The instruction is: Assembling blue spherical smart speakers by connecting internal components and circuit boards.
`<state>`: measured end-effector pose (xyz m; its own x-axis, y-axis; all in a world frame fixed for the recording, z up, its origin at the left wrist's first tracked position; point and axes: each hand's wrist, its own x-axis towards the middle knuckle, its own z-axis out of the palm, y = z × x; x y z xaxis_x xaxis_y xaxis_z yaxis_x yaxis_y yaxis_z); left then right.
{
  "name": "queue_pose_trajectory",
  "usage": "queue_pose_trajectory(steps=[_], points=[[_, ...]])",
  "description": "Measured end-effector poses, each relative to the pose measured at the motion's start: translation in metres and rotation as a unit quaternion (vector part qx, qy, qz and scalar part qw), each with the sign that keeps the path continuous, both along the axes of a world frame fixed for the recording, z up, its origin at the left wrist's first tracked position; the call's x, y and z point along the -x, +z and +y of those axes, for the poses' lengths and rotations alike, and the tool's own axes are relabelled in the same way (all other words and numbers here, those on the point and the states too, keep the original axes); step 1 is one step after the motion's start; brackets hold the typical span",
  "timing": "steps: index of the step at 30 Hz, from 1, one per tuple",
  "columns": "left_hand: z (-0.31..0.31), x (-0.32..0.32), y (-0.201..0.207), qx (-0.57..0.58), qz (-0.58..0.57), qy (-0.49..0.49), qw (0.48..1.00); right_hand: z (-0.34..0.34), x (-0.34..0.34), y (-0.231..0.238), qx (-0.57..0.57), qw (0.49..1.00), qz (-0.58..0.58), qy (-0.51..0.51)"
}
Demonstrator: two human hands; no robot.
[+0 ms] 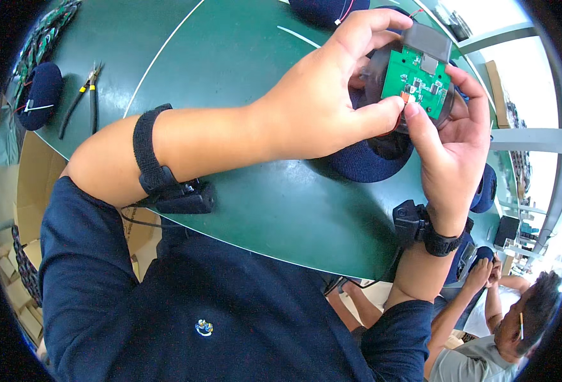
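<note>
Plainly, the green circuit board [424, 83] lies between the two hands, raised over the far right part of the green bench [262, 210], with a dark round housing [378, 63] just behind it. The left hand [332, 89] reaches in from the left with a narrow grip: its thumb tip meets a small orange-and-white plug [407, 98] near the board's near edge, and its index finger curls to the black block [427, 43] at the far edge. The right hand [449, 146] also has a closed grip on the board, thumb at the near edge beside the plug, fingers around the right side. Below them sits a dark blue cloth-covered ring [370, 162]. Well to the left, pliers [92, 88] lie near a dark blue cloth-covered piece [44, 95]. A co-worker [484, 356] sits at the near right.
</note>
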<state>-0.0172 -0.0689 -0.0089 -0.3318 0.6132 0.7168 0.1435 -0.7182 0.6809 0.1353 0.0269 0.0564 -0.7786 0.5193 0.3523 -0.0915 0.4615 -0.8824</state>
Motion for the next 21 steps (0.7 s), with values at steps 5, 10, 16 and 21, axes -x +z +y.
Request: queue_pose_trajectory(steps=[5,10,16,21], points=[[-0.004,-0.001,-0.001,-0.008,-0.016,-0.010,1.000,0.000,0.000,0.001,-0.008,1.000,0.008,0.014],[-0.013,0.005,0.005,0.062,-0.095,-0.056,0.992,0.011,-0.002,0.005,0.008,0.998,0.039,0.045],[-0.012,0.003,0.010,0.097,-0.140,-0.060,0.984,0.009,0.001,0.002,0.066,0.995,0.061,0.047],[-0.015,0.026,0.019,-0.046,0.217,0.119,0.968,0.024,-0.002,-0.003,-0.116,0.990,0.081,0.024]])
